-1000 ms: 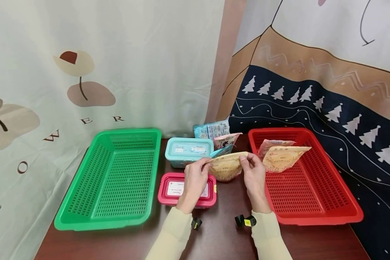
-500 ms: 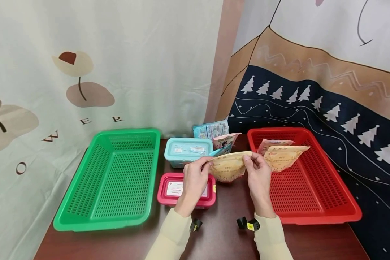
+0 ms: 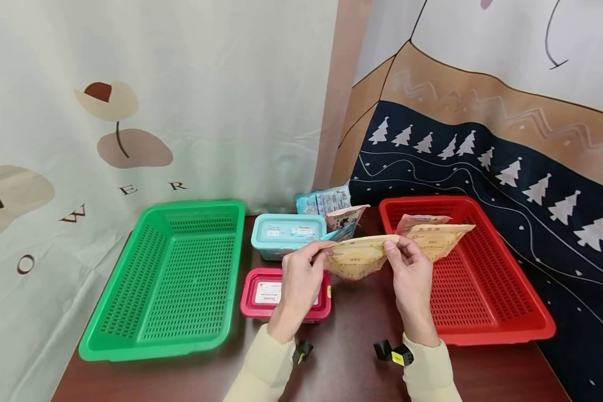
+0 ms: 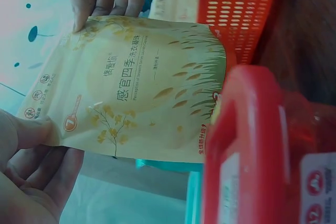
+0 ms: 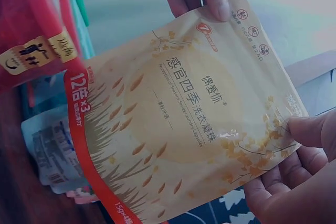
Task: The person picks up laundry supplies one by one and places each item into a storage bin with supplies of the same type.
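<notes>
Between my two hands hangs a yellow laundry capsule pouch, its printed front with leaves and grass filling both wrist views. My left hand pinches one top corner, thumb over the front. The other top corner is pinched by my right hand, with its thumb on the printed face. Just below the pouch's left side sits a pink-red lidded box. A light blue lidded box stands behind it, and the pouch's lower edge hangs close over the table.
On the left is a green basket; on the right a red basket holds a similar yellow pouch and a pink pouch. Blue pouches and a pink one stand at the back beside the blue box. Curtains hang behind.
My right hand has moved right along the pouch's top edge, stretching it wider and overlapping the red basket's side more. My left hand has stayed nearly in place.
</notes>
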A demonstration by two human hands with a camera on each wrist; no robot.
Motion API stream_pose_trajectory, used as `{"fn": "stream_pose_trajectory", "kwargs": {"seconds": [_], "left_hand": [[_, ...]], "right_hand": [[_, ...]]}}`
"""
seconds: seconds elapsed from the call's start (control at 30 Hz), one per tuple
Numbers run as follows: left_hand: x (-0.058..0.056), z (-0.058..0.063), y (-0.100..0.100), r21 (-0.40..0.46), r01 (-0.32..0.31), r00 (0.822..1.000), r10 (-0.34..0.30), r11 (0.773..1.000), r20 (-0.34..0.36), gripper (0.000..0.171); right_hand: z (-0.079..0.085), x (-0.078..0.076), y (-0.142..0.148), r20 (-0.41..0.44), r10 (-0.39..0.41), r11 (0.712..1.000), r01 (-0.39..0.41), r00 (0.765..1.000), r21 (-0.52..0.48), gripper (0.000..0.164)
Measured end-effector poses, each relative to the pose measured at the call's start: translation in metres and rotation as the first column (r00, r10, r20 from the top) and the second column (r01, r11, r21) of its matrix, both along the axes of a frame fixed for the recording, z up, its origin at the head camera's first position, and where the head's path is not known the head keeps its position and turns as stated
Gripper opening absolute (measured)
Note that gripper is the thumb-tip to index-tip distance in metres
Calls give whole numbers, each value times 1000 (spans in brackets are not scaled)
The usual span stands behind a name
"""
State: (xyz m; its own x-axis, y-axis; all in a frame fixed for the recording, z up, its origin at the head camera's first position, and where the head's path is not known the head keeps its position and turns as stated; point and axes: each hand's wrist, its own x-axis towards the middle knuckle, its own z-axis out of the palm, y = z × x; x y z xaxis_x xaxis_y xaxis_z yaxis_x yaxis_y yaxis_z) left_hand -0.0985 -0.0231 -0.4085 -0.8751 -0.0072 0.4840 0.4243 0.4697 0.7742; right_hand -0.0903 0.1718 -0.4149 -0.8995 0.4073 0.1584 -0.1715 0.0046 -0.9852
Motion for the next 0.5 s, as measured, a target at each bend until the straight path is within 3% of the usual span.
{"fn": "stream_pose_trajectory", "kwargs": {"seconds": [0.3, 0.5], "left_hand": [[6, 12, 5, 37, 29, 998, -27, 999, -63, 19], [9, 19, 9, 45, 65, 987, -58, 997, -147, 17]], "right_hand": [[10, 9, 9, -31, -1, 1000, 1, 1000, 20, 21], [17, 16, 17, -24, -4, 999, 5, 1000, 52, 21]]}}
